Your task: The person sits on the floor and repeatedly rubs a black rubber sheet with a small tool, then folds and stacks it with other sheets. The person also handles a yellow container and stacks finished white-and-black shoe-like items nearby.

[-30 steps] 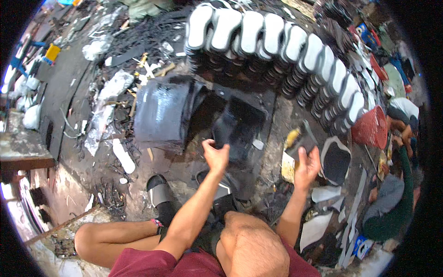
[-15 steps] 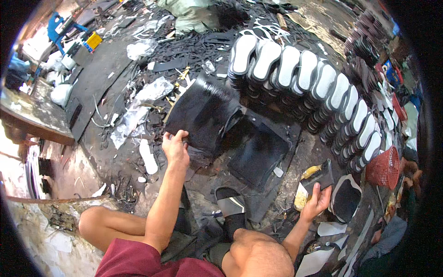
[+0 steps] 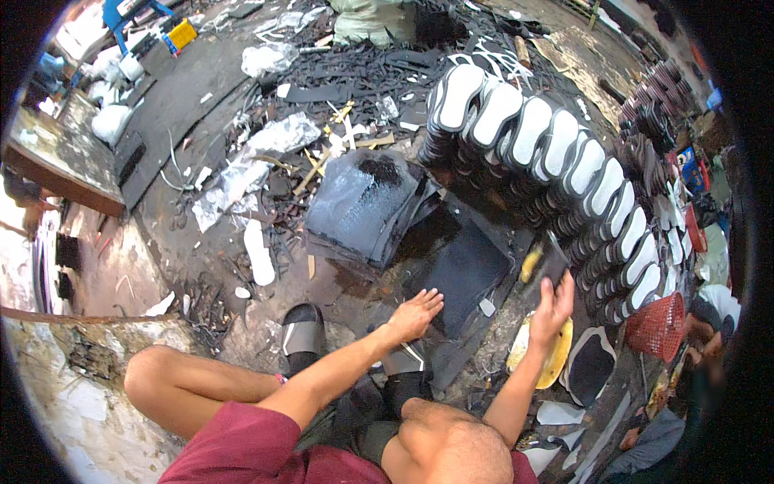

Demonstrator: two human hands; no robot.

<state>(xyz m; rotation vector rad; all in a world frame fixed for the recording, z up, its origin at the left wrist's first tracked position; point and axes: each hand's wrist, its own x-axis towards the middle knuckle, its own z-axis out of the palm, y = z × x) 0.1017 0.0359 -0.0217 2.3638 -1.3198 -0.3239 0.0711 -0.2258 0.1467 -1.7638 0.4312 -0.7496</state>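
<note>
Head view. My left hand is palm down with nothing in its grasp, its fingers extended and lying close together at the near left edge of a flat black sheet on the floor; whether the fingertips touch the sheet, I cannot tell. My right hand is clamped on a dark flat piece, thumb and fingers closed about its lower end; the piece is tilted, with a yellow patch toward its left side. It is held above the floor, to the right of the black sheet. Below this hand, partly hidden by my forearm, lies a yellow oval container, with a black offcut with a pale border just beside it. A stack of black sheets, glossy in places, lies left of the single sheet. Beyond, stacks of white-topped soles curve in an arc toward a red perforated basket at right. My sandal rests on the floor, nearer to me than the stack of black sheets.
</note>
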